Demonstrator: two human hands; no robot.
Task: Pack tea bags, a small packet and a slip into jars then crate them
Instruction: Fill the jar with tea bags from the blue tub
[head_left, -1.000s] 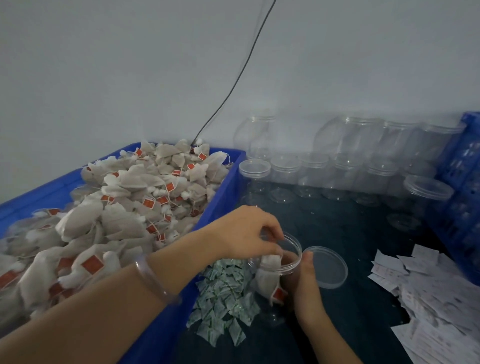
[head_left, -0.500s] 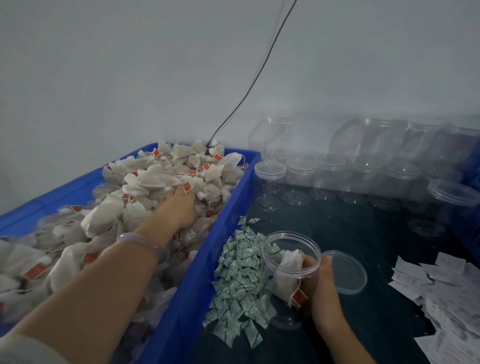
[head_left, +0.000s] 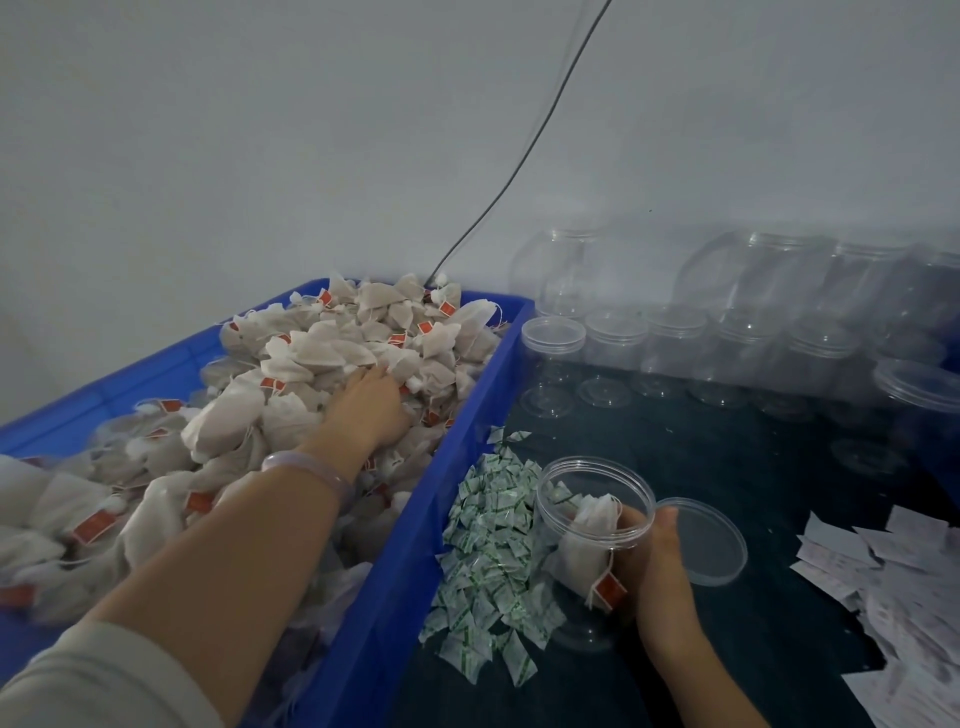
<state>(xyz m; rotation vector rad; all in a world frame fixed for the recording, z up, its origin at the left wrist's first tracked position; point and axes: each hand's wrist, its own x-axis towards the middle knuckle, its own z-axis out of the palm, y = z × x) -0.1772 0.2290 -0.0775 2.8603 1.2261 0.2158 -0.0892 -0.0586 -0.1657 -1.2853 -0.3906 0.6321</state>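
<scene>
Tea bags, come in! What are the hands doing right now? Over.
Left hand in the tea bag pile, grip hidden. Right hand holds open jar, tea bag inside. Lid lies beside it. Nothing blocks jar mouth.

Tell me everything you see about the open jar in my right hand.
The jar is clear plastic, wide-mouthed, with no lid on. It stands mouth up on the dark table beside the small packets. The right hand grips its right side. Inside lie white tea bags, one red tag against the wall. A loose lid lies nearby.
</scene>
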